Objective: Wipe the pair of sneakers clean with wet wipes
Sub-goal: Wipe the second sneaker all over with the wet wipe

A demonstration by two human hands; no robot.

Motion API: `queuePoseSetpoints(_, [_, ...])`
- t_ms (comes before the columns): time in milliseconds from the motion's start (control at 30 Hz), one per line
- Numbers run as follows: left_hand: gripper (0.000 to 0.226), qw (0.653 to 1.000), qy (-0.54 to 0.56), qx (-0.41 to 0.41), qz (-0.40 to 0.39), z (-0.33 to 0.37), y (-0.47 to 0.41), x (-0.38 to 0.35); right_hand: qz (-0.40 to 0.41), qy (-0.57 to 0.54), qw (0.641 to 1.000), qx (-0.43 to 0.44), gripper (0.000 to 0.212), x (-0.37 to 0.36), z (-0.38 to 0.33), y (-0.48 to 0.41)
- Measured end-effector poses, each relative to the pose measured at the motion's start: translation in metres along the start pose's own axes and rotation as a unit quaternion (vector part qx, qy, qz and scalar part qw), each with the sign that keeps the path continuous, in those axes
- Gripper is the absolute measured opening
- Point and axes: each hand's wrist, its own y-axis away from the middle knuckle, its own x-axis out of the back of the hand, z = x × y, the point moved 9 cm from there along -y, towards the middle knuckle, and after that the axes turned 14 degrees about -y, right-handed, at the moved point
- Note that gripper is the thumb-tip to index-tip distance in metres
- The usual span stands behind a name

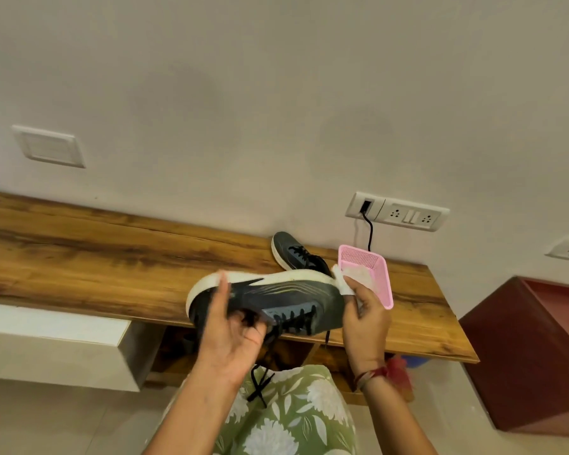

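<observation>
A dark grey sneaker (286, 298) with a white sole is held on its side above the front edge of the wooden shelf (112, 254), sole turned away from me. My left hand (230, 326) grips it at the heel and collar, thumb on the sole. My right hand (365, 316) pinches a white wet wipe (342, 282) against the toe end of the sole. The second sneaker (296, 252) stands on the shelf behind, by the wall.
A pink plastic basket (380, 274) sits on the shelf just right of the held sneaker, holding something white. A black cable hangs from the wall socket (396, 213) behind it. A maroon cabinet (536, 353) stands at the right; a white drawer unit (56, 343) is under the shelf at left.
</observation>
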Motion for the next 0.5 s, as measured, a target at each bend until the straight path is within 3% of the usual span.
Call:
queuePoseSetpoints(100, [0.012, 0.987, -0.157, 0.043, 0.000, -0.027, 0.001, -0.006, -0.047, 0.034, 0.996, 0.074, 0.038, -0.024, -0.020, 0.010])
queuePoseSetpoints(167, [0.017, 0.975, -0.218, 0.045, 0.012, -0.035, 0.000, -0.004, -0.056, 0.036, 0.993, 0.102, 0.040, -0.032, -0.027, 0.014])
queuePoseSetpoints(267, [0.011, 0.973, -0.230, 0.016, 0.021, -0.030, -0.003, -0.001, -0.051, 0.026, 0.990, 0.126, 0.037, -0.030, -0.037, 0.012])
queuePoseSetpoints(367, [0.021, 0.970, -0.241, 0.000, 0.013, -0.025, -0.003, -0.001, -0.047, 0.020, 0.984, 0.169, 0.036, -0.018, -0.055, 0.010])
queuePoseSetpoints(500, [0.022, 0.925, -0.373, -0.072, 0.028, -0.010, 0.007, -0.006, -0.004, 0.042, 0.980, 0.196, 0.034, 0.012, -0.063, 0.000])
